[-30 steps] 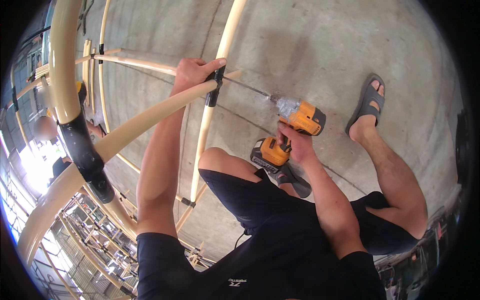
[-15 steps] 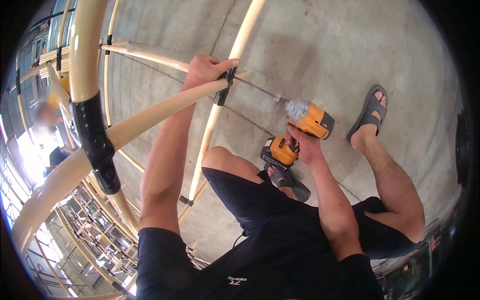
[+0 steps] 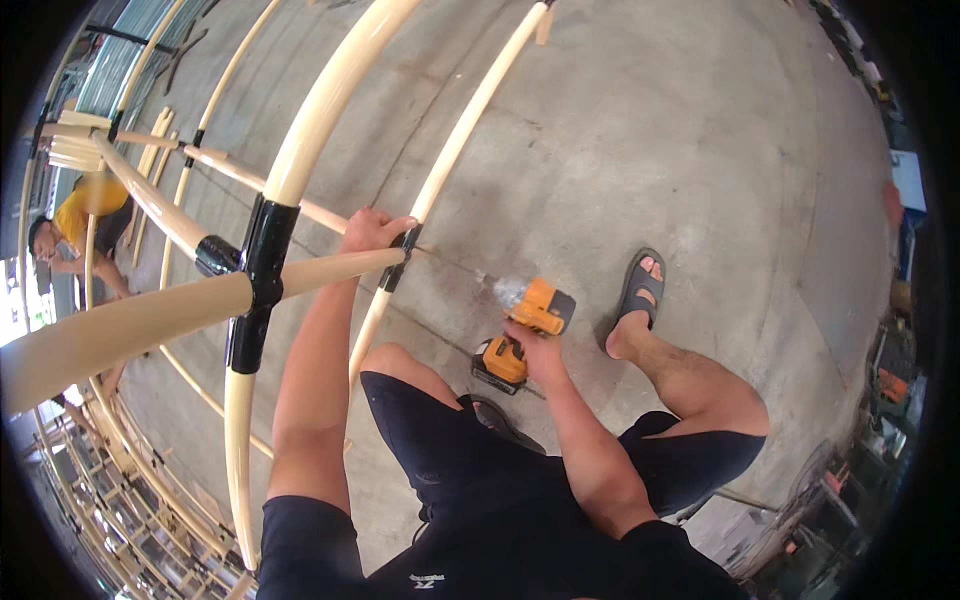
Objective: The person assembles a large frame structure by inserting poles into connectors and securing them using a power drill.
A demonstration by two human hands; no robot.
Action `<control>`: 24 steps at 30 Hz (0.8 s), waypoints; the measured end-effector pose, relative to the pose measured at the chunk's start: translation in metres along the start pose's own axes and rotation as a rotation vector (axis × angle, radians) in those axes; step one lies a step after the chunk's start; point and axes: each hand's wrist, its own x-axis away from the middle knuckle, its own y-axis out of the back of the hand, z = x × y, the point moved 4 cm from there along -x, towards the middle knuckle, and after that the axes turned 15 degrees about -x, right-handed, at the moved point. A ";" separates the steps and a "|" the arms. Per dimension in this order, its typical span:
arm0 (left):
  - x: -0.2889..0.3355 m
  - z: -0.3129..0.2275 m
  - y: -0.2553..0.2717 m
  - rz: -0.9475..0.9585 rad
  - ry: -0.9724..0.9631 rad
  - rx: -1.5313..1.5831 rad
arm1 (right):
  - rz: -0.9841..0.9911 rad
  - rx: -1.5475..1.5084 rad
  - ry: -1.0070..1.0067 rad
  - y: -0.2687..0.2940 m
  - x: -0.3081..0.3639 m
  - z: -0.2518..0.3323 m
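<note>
My right hand point(image 3: 533, 343) is wrapped round the grip of an orange and grey cordless impact driver point(image 3: 537, 304), its battery below the hand. A long thin bit, partly blurred, points from the driver's nose to a black pipe joint point(image 3: 405, 240) on the cream-coloured pipe frame. My left hand point(image 3: 372, 230) closes over that joint from its left side, with the thumb along the top; its other fingers are mostly hidden behind the pipe. Several cream pipes point(image 3: 470, 120) meet at black joints, and a larger black joint point(image 3: 262, 280) stands closer to me.
More pipe frames point(image 3: 130, 480) are crowded at the lower left. A person in a yellow top point(image 3: 95, 205) crouches at the far left. My sandalled foot point(image 3: 638, 290) rests on the concrete floor point(image 3: 720, 150). Assorted items point(image 3: 890, 385) line the right edge.
My view has shifted, so the frame, driver and hands appear lower and farther left. Both hands keep their holds, and the driver still points at the same joint.
</note>
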 end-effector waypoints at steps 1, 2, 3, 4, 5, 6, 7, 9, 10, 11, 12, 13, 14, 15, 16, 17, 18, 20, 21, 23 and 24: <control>0.003 -0.015 0.005 0.013 0.029 0.028 | -0.011 0.039 0.153 -0.003 0.014 0.016; 0.006 -0.023 0.012 0.020 0.070 0.051 | -0.024 0.035 0.174 0.000 0.016 0.022; 0.000 -0.012 0.009 -0.029 0.000 0.001 | 0.037 -0.050 0.069 -0.001 0.011 0.015; -0.001 0.003 0.005 -0.040 -0.016 -0.003 | 0.104 -0.132 -0.038 -0.002 0.005 0.007; -0.004 -0.005 -0.001 0.006 0.000 -0.001 | 0.096 -0.256 -0.205 0.018 -0.011 -0.003; -0.003 -0.007 -0.003 0.041 0.030 -0.004 | 0.087 -0.258 -0.169 0.029 -0.023 -0.007; -0.004 -0.009 -0.010 0.027 -0.004 0.007 | 0.074 -0.325 -0.259 0.037 -0.033 -0.014; -0.003 -0.002 -0.008 -0.084 -0.031 -0.062 | 0.108 -0.377 -0.379 0.038 -0.040 -0.021; -0.006 0.003 -0.006 -0.024 0.011 -0.036 | 0.068 -0.354 -0.380 0.040 -0.040 -0.020; 0.000 0.009 -0.011 0.044 0.065 -0.012 | 0.026 -0.334 -0.392 0.044 -0.036 -0.025; -0.003 0.014 -0.007 0.007 0.031 -0.113 | 0.070 -0.268 -0.296 0.046 -0.045 -0.033; -0.006 0.002 -0.022 -0.017 -0.019 -0.176 | 0.010 -0.062 -0.315 0.074 -0.047 -0.021; 0.005 0.020 -0.016 -0.065 0.001 -0.283 | 0.070 -0.011 -0.418 0.035 -0.045 -0.004; 0.003 0.007 -0.010 -0.091 -0.010 -0.247 | 0.237 -0.228 -0.427 0.029 -0.042 0.015; -0.008 -0.012 -0.013 -0.108 -0.043 -0.195 | 0.225 -0.245 -0.299 0.058 -0.060 0.016; -0.002 -0.023 -0.007 0.030 -0.024 -0.024 | 0.215 -0.247 -0.289 0.059 -0.058 0.012; 0.001 -0.016 -0.004 0.016 -0.011 -0.010 | 0.137 -0.161 -0.222 0.049 -0.057 0.019; 0.003 -0.007 0.004 -0.032 0.020 0.059 | 0.073 -0.067 -0.149 0.026 -0.041 0.025; -0.001 -0.003 -0.001 -0.025 0.028 0.072 | 0.024 -0.051 -0.014 0.019 -0.023 0.019; -0.019 -0.008 -0.009 -0.146 -0.116 -0.021 | 0.016 -0.083 0.152 -0.007 -0.021 0.054; -0.011 -0.004 -0.006 -0.188 -0.091 -0.194 | 0.049 0.013 0.117 -0.021 -0.011 0.074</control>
